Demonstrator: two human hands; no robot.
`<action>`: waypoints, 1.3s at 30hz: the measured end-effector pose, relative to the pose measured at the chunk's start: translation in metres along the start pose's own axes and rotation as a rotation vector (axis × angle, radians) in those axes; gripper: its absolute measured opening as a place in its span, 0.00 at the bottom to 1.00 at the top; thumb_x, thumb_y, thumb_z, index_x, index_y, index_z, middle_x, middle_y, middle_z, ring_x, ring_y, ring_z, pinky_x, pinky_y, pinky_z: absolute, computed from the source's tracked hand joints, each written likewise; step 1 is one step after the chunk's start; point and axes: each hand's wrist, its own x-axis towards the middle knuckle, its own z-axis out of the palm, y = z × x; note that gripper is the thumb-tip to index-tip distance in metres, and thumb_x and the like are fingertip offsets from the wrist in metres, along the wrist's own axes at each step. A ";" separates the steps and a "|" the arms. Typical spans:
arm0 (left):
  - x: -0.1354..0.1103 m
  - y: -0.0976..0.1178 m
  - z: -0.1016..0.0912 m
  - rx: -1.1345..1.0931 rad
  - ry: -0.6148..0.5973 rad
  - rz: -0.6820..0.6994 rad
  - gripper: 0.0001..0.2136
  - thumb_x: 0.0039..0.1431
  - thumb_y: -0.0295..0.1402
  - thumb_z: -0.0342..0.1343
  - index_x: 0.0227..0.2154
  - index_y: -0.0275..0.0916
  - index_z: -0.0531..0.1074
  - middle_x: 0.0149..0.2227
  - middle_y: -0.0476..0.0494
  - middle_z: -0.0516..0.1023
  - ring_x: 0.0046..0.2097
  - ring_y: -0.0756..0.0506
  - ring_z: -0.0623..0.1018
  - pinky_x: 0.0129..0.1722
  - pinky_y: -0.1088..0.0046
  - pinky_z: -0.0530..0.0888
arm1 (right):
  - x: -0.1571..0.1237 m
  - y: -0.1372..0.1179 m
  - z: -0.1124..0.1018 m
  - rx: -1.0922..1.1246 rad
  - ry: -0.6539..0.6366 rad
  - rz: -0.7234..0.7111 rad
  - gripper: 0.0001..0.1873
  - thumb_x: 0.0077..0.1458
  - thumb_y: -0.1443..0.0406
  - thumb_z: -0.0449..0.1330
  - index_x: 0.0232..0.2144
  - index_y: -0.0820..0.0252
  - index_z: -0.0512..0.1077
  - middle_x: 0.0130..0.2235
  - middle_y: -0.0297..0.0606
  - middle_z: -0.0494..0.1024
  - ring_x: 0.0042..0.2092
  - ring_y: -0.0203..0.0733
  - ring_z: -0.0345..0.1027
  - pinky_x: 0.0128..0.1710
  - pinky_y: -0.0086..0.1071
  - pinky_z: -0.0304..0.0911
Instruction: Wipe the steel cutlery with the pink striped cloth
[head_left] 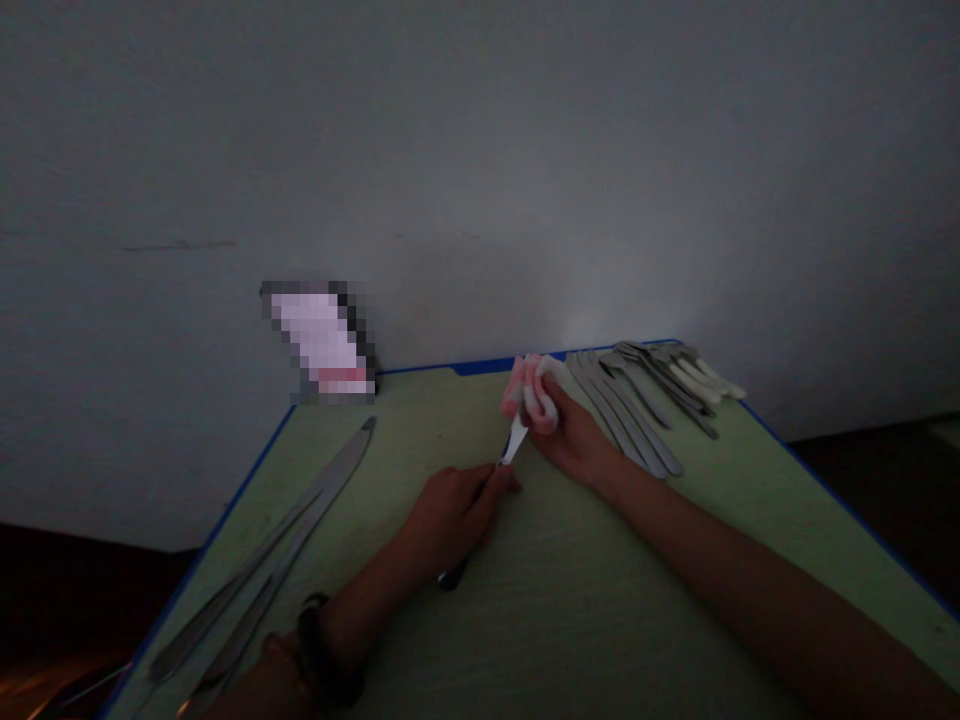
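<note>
My left hand (450, 520) grips a table knife (514, 440) near the middle of the table, with the dark end of its handle showing below my fist. My right hand (562, 435) is shut on a crumpled pink-and-white cloth (534, 390), which wraps the tip of the same blade. The hands are close together, and only a short bright stretch of metal shows between them. A dark band (319, 650) circles my left wrist.
The pale green table (750, 480) has a blue edge and stands against a grey wall (480, 150). A pile of several metal knives and spoons (637, 400) lies at the back right. Long metal utensils (262, 565) lie at the left. A blurred, pixelated object (322, 342) stands at the back left corner.
</note>
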 end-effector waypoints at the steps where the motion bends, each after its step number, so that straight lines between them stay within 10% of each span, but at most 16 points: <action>1: 0.000 0.000 0.000 0.000 -0.001 -0.001 0.23 0.64 0.45 0.36 0.37 0.38 0.74 0.13 0.54 0.68 0.20 0.50 0.72 0.25 0.77 0.67 | 0.000 0.000 0.000 -0.011 -0.006 -0.006 0.07 0.55 0.63 0.56 0.34 0.60 0.71 0.29 0.30 0.75 0.27 0.30 0.67 0.26 0.22 0.64; 12: 0.000 -0.001 0.000 0.041 -0.010 0.003 0.22 0.64 0.44 0.37 0.37 0.39 0.74 0.14 0.53 0.70 0.21 0.49 0.73 0.26 0.76 0.67 | 0.000 0.011 -0.009 -0.370 -0.077 -0.113 0.21 0.53 0.51 0.55 0.25 0.65 0.71 0.24 0.38 0.75 0.29 0.34 0.68 0.32 0.27 0.62; 29: 0.000 0.000 0.000 0.063 -0.033 0.018 0.21 0.64 0.43 0.37 0.36 0.39 0.74 0.14 0.54 0.69 0.20 0.50 0.73 0.25 0.77 0.66 | -0.002 -0.006 -0.001 0.049 -0.026 0.052 0.22 0.58 0.50 0.46 0.41 0.60 0.68 0.32 0.41 0.77 0.35 0.41 0.72 0.36 0.35 0.68; 39: 0.000 -0.002 0.000 0.039 -0.022 0.022 0.21 0.65 0.43 0.36 0.36 0.38 0.74 0.15 0.53 0.70 0.22 0.50 0.73 0.26 0.77 0.67 | -0.002 0.005 0.000 -0.190 -0.040 -0.042 0.18 0.58 0.55 0.50 0.38 0.63 0.70 0.31 0.41 0.77 0.32 0.38 0.71 0.38 0.33 0.67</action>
